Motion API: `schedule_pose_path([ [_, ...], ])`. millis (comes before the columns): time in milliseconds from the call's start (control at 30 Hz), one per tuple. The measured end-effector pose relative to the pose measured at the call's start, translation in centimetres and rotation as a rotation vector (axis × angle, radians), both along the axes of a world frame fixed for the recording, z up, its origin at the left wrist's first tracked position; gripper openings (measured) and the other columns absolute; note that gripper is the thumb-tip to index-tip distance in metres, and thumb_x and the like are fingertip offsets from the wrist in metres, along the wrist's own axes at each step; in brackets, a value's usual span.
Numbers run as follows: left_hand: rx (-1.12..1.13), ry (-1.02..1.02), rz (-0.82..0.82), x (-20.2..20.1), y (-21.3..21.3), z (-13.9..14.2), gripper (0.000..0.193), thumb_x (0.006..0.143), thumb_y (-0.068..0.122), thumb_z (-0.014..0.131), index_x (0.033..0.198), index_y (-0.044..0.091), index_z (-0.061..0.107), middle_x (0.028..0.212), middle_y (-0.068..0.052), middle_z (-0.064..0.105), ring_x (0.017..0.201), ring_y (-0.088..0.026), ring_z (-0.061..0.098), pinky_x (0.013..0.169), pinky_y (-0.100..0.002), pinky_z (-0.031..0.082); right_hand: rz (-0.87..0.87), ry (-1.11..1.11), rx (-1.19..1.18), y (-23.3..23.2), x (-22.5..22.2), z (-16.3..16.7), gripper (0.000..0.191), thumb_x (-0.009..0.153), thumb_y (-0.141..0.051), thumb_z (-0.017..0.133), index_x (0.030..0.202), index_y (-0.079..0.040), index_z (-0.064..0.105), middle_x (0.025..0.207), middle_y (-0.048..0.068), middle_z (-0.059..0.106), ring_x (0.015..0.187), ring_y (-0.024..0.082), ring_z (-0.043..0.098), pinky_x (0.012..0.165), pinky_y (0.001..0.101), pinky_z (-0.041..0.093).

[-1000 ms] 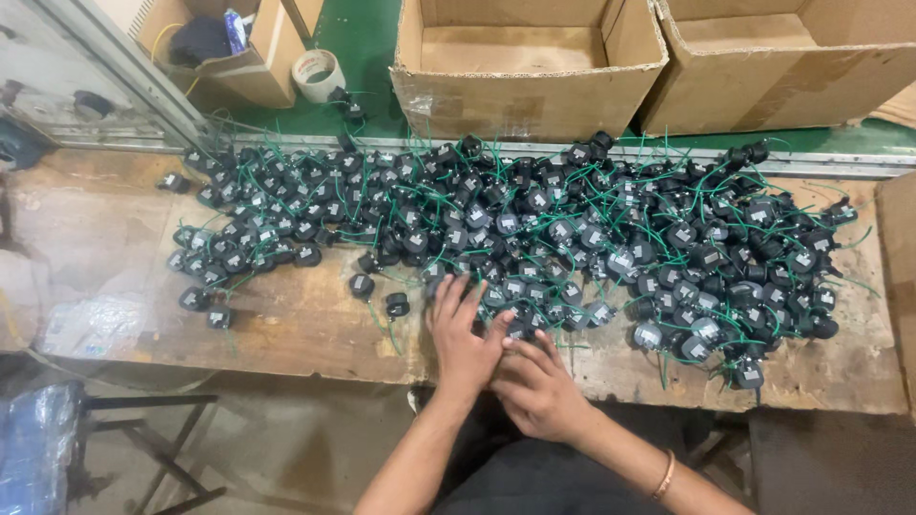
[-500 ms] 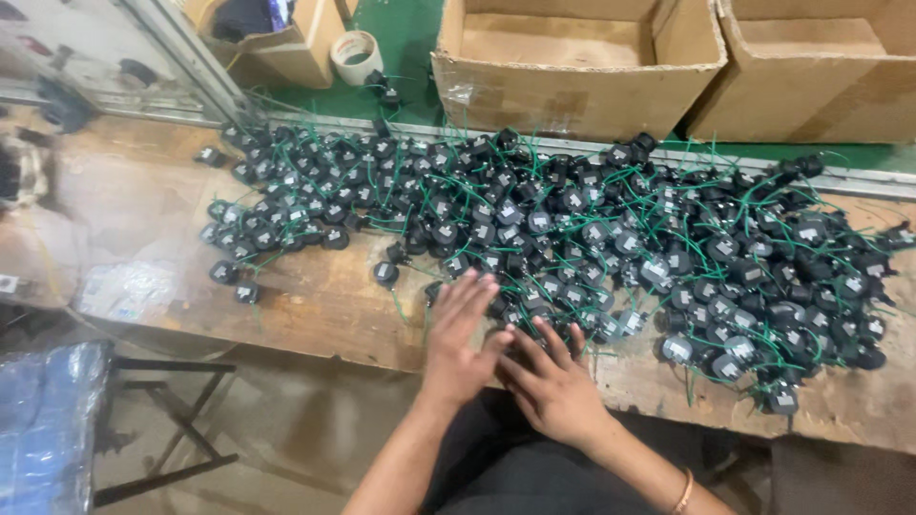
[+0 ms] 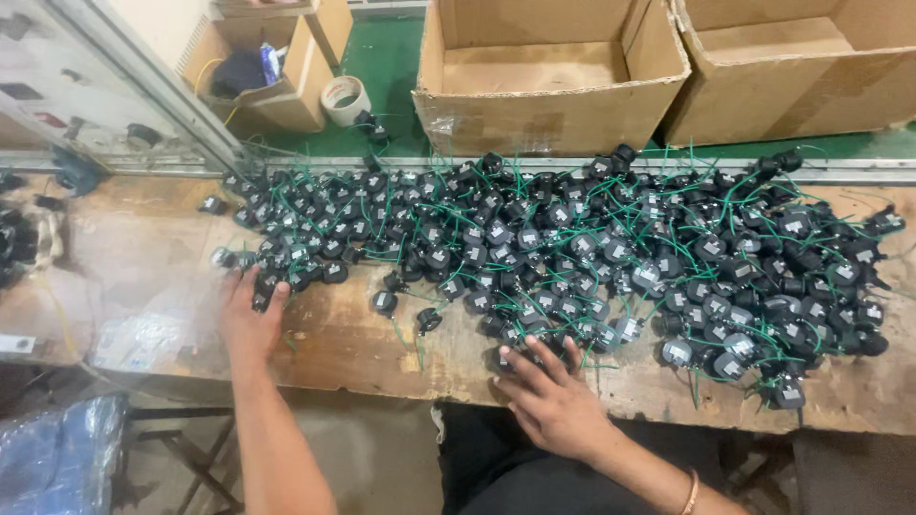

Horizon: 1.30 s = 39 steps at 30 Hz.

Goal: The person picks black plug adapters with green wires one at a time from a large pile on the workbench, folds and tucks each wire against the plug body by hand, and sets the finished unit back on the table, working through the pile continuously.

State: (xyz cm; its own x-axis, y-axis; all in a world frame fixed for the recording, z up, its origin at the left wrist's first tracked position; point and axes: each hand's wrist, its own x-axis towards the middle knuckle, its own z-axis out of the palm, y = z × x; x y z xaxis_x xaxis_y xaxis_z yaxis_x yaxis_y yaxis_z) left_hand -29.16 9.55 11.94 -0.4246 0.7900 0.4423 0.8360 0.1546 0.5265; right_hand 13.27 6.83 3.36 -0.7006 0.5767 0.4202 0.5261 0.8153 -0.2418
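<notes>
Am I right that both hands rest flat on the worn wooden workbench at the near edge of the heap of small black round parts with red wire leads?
Not quite: the wire leads are green, not red, as the head view shows. The rest holds: the left hand and right hand lie flat on the worn wooden workbench, at the near edge of the heap of small black round parts.

Head camera looks steeply down at workbench (image 3: 143,248).

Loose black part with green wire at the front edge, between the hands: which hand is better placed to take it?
Right, probably. The right hand lies flat close beside that black part; the left hand is farther off, fingertips at the pile's left end.
</notes>
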Motion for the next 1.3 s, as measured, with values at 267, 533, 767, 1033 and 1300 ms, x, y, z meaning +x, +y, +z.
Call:
schedule_pose_path([
  [267,-0.001,-0.079,-0.011,6.9,-0.1,-4.1,0.064,0.089,0.048,0.075,0.133,0.001,0.067,0.148,-0.028,0.054,0.137,-0.046,0.050,0.115,-0.051,0.039,0.166,-0.079,0.111,-0.3,-0.7,-0.6,0.046,0.087,-0.029,0.071,0.133,-0.024,0.068,0.161,0.004,0.042,0.152,0.030,0.031,0.120,0.0614,0.008],
  [533,0.076,-0.103,-0.045,17.8,-0.6,-8.1,0.058,0.089,0.048,0.072,0.130,0.007,0.070,0.150,-0.024,0.052,0.137,-0.051,0.043,0.114,-0.057,0.033,0.257,-0.153,-0.032,0.0,-2.6,0.0,0.054,0.083,-0.027,0.070,0.136,-0.021,0.064,0.162,0.007,0.041,0.152,0.027,0.029,0.119,0.0643,0.012],
  [767,0.106,-0.241,-0.125,19.8,-0.7,-9.7,0.057,0.095,0.049,0.064,0.134,0.008,0.067,0.153,-0.020,0.051,0.141,-0.047,0.040,0.119,-0.056,0.028,0.203,-0.158,-0.064,0.1,-2.5,0.2,0.053,0.083,-0.025,0.070,0.135,-0.019,0.064,0.160,0.008,0.041,0.152,0.031,0.029,0.119,0.0614,0.016],
  [1033,0.218,-0.379,-0.148,20.4,-1.5,-8.5,0.063,0.102,0.053,0.054,0.142,0.005,0.060,0.159,-0.020,0.045,0.151,-0.045,0.030,0.123,-0.054,0.020,0.201,-0.108,-0.095,0.2,-2.2,0.2,0.054,0.082,-0.027,0.073,0.134,-0.018,0.064,0.160,0.009,0.042,0.150,0.033,0.029,0.119,0.0605,0.017],
  [1300,0.537,0.042,0.195,5.5,1.0,-0.5,0.042,0.107,0.043,0.065,0.122,0.003,0.068,0.146,-0.018,0.061,0.145,-0.040,0.045,0.124,-0.057,0.031,0.218,-0.050,-0.122,0.3,-2.0,0.1,0.041,0.085,-0.029,0.074,0.124,-0.016,0.069,0.155,0.009,0.047,0.151,0.036,0.030,0.120,0.0597,0.017],
])
